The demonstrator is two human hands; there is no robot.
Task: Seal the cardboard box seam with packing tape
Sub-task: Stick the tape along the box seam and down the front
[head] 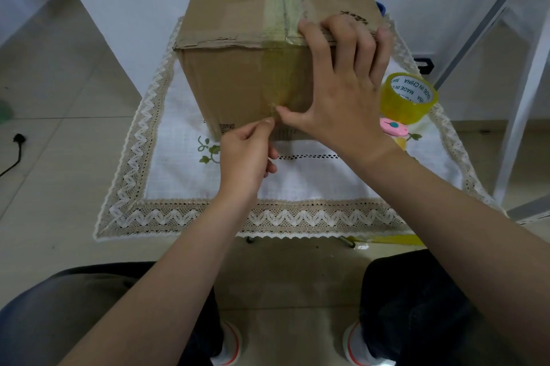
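Note:
A brown cardboard box (226, 76) stands on a small cloth-covered table. A strip of yellowish clear tape (281, 5) runs along its top seam and folds down the near face, ending low near my thumbs. My right hand (342, 88) lies spread on the box, fingers hooked over the top front edge and thumb pressing the strip's lower end. My left hand (247, 154) pinches the bottom tip of the tape strip just below that thumb. The roll of yellow packing tape (409, 97) stands on the cloth right of the box, apart from both hands.
A pink cutter (394, 126) lies just in front of the roll. The white cloth with lace border (166, 157) hangs over the table edges. A grey metal frame (518, 91) stands at right. A black cable (15, 154) lies on the floor at left. My knees sit below the table.

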